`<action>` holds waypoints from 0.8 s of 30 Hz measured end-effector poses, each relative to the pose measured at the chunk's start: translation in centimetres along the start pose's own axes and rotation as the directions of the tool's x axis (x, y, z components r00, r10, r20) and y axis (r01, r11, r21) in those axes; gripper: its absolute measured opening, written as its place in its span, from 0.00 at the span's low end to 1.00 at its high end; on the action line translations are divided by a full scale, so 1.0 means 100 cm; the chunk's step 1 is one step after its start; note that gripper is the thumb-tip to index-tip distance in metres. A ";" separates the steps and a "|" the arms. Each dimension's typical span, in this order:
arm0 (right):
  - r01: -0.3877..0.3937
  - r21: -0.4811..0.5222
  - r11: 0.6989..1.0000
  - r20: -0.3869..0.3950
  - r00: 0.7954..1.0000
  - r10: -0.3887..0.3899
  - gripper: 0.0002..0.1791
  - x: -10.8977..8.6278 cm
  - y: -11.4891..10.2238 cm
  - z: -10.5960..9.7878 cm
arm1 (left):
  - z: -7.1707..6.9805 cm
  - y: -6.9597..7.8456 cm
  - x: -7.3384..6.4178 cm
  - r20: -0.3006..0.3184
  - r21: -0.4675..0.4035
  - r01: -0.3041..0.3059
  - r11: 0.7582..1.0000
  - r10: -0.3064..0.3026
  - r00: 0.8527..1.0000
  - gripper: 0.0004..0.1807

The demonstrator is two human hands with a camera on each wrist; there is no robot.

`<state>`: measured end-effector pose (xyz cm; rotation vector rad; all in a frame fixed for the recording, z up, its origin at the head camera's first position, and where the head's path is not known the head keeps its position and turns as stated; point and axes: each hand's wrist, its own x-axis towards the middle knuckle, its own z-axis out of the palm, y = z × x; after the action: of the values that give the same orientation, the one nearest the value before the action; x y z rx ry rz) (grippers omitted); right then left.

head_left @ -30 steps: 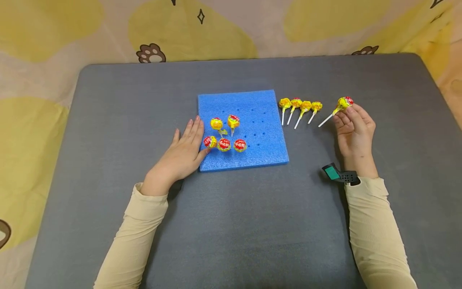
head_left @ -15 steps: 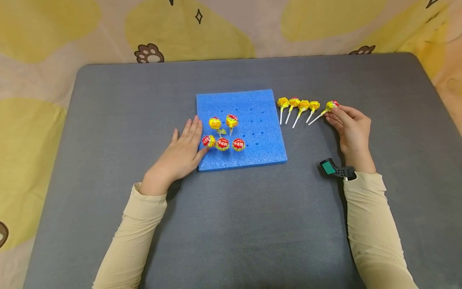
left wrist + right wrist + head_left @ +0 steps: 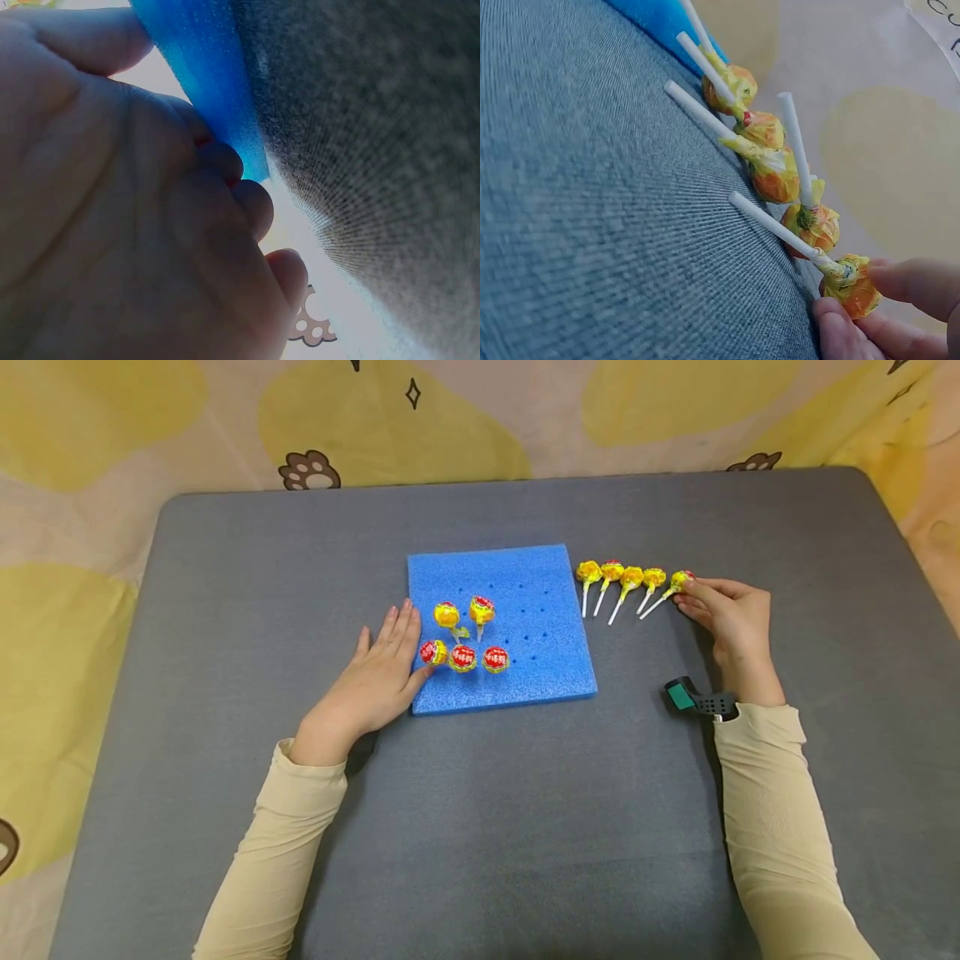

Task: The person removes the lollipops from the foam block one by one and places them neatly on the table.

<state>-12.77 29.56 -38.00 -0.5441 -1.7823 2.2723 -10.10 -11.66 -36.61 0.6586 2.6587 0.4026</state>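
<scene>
The matte grey rectangular table [image 3: 517, 827] with rounded far corners leaves a broad stretch of surface between its left edge and the square blue foam board [image 3: 536, 672], another from the board's near edge toward the person, and a narrower strip behind it to the far edge. The board lies a little right of the table's middle in the farther half. In its left half five yellow-and-red wrapped lollipops [image 3: 462, 658] stand in holes, three in the nearer row and two behind; small open holes dot the rest. The left hand [image 3: 375, 681] lies against the board's left edge, fingers straight and mostly close together, little finger slightly apart, thumb at the nearest-left candy. Just beyond the board's right edge, four yellow lollipops with white sticks [image 3: 632, 578] lie side by side, sticks toward the near edge. At that row's right end, the right hand [image 3: 731, 622] pinches the wrapped head of a fifth yellow lollipop [image 3: 853, 289] between thumb and fingers, its stick slanting toward the board.
</scene>
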 end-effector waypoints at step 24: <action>0.076 -0.190 0.979 -0.082 0.992 -0.093 0.07 -0.003 0.003 0.002 | 0.000 0.001 0.000 -0.007 -0.004 0.002 1.000 -0.002 1.000 0.40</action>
<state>-12.54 29.13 -38.23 -0.5815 -1.9457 2.0049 -10.05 -11.64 -36.57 0.6543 2.6641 0.4098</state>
